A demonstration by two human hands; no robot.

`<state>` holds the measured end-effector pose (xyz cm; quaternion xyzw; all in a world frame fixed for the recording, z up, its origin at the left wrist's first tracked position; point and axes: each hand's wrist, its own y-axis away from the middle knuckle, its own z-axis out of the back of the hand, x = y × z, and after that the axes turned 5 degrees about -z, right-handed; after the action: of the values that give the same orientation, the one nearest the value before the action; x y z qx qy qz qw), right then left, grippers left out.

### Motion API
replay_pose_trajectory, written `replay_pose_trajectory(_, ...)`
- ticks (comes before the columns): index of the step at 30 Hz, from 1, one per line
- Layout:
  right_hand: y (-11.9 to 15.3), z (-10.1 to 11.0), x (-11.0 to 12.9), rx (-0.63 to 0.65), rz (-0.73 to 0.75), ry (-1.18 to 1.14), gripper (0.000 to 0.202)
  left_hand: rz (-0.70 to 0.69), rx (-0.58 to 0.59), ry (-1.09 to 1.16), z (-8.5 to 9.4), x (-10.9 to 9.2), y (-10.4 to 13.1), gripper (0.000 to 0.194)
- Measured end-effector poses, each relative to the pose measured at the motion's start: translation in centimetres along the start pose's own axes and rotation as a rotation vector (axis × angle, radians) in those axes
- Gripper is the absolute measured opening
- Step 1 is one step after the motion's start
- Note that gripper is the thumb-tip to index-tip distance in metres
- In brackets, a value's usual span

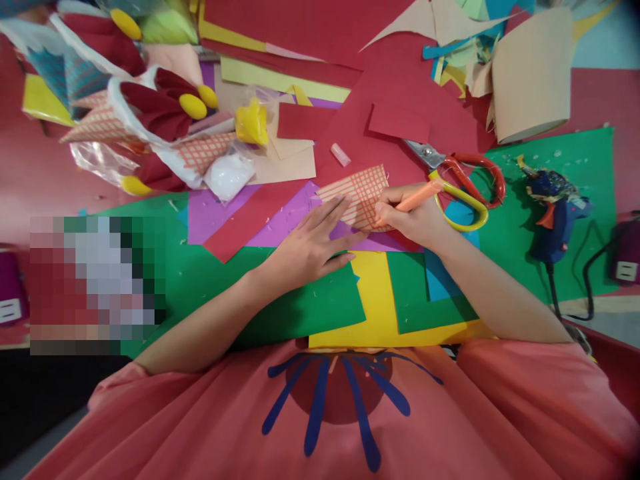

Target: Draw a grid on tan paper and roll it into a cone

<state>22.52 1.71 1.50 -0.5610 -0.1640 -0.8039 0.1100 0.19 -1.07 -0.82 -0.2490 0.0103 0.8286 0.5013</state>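
Note:
My right hand (407, 217) is closed around an orange marker (421, 196), its tip down on a small piece of paper (367, 190). Orange lines cover that paper, crossing into a grid on its right part and running one way on its left. My left hand (320, 243) lies flat with fingers stretched over the paper's lower left edge. Just above the paper rests a pale pink marker cap (341, 155). Scissors (453, 170) with one red and one yellow handle lie beyond my right hand, their blades partly under a red paper piece (400, 123).
A blue glue gun (555, 220) with a cord sits at the right on green sheet (595, 173). Behind it stands a beige paper cylinder (533, 77). Decorated paper cones (200, 152) with yellow ovals pile up at upper left, beside a white wrapped bundle (230, 175). Purple paper (295, 213) lies beneath my work.

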Motion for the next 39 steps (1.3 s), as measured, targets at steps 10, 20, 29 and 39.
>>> replay_pose_trajectory(10,0.0,-0.03,-0.04,-0.006,0.025,0.04,0.028,-0.009,-0.012,-0.001,0.03,0.0,-0.09,0.042)
replay_pose_trajectory(20,-0.21,0.5,-0.55,-0.065,-0.064,-0.166,0.025,-0.001,0.002,-0.007,0.14,-0.05,-0.1,0.037)
replay_pose_trajectory(29,-0.07,0.33,-0.75,-0.235,-0.006,-0.224,0.039,-0.053,0.014,-0.054,0.42,-0.26,-0.14,0.04)
replay_pose_trajectory(39,0.14,0.31,-0.37,-0.16,0.028,-0.023,0.024,-0.079,0.054,-0.004,0.28,-0.47,-0.34,0.038)
